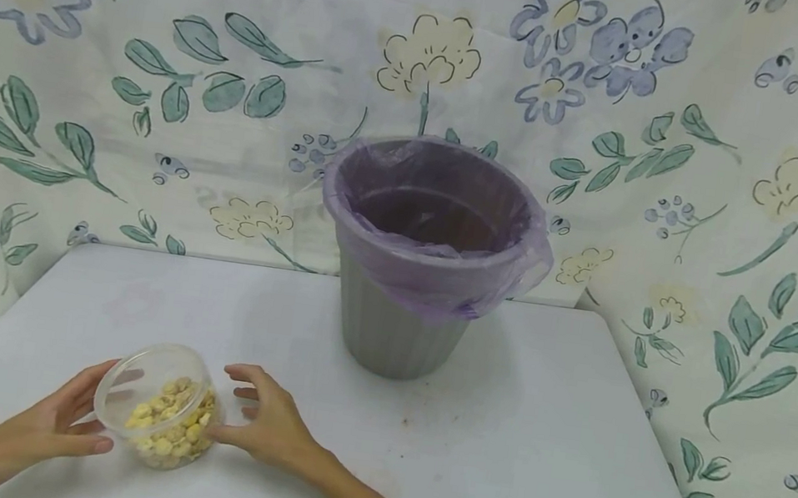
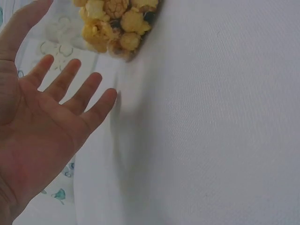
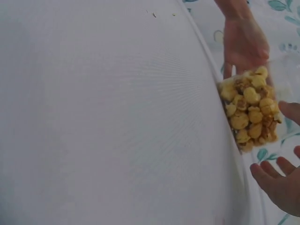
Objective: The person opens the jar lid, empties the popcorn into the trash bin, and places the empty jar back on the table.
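A clear round plastic tub (image 1: 156,427) without a lid stands on the white table at the front left. Yellow and brown popcorn (image 1: 176,413) fills its lower part. To the left of the tub is my left hand (image 1: 70,416), its fingers spread and partly seen through the clear wall. The left wrist view shows that left palm (image 2: 44,126) bare, with nothing in it. My right hand (image 1: 274,422) is on the tub's other side, fingers loosely bent and apart from it, the thumb tip right at the wall.
A grey bin (image 1: 395,333) lined with a purple bag (image 1: 433,279) stands at the table's back middle. Small crumbs (image 1: 405,422) lie in front of it. Floral cloth (image 1: 231,143) hangs behind and beside the white table (image 1: 551,471).
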A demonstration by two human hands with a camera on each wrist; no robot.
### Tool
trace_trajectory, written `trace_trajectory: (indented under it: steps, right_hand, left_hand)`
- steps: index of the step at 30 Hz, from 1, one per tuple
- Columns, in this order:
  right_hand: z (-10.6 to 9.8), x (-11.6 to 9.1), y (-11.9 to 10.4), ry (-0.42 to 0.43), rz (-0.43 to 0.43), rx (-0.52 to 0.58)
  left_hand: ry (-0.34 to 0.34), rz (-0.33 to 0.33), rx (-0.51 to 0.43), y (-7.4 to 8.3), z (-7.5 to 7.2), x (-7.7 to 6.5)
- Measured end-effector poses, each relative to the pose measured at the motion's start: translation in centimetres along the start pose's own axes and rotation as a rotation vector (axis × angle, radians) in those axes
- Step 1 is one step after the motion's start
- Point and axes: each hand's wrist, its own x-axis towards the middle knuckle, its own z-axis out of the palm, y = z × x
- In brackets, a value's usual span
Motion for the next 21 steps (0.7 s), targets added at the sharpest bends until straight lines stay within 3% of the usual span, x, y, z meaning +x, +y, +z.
trace_trajectory:
  steps: [5,12,21]
  right_hand:
    - [0.5,0.4,-0.3,-0.016,-0.002,0.004]
    - [1.0,0.4,-0.7,-0.031,-0.008,0.0]
    - [1.3,0.4,-0.6,-0.037,-0.02,-0.049]
  left_hand:
    - [0.008,0.017,-0.041,0.3,0.6,0.2]
    - [-0.009,0.195,-0.136,-1.1,0.9,0.5]
    - [0.012,0.17,-0.135,-0.7,1.6,0.3]
